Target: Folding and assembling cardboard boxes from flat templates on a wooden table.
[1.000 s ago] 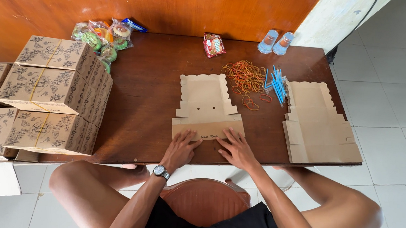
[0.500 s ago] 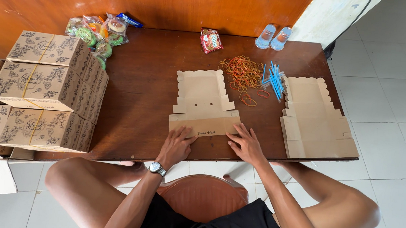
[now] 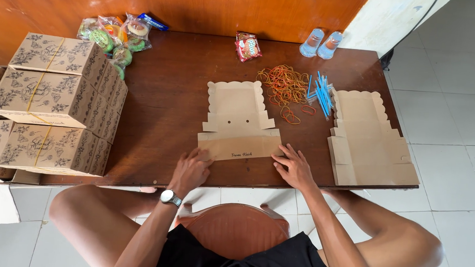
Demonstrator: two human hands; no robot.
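Note:
A flat brown cardboard box blank [image 3: 238, 117] with a scalloped far edge lies on the dark wooden table [image 3: 169, 109] in front of me. Its near panel is folded over. My left hand [image 3: 191, 170], with a watch on the wrist, presses the left corner of that folded panel. My right hand [image 3: 295, 167] rests with spread fingers at the panel's right corner. Both hands lie flat on the cardboard and table and grip nothing.
A stack of flat box blanks [image 3: 370, 139] lies at the right. Rubber bands [image 3: 285, 87] and blue straws [image 3: 321, 94] sit behind. Assembled patterned boxes [image 3: 57, 104] are stacked at left, wrapped snacks [image 3: 113, 37] and two water cups [image 3: 321, 44] at the back.
My hands slid outward along the folded near panel toward its two corners. The view shifted slightly.

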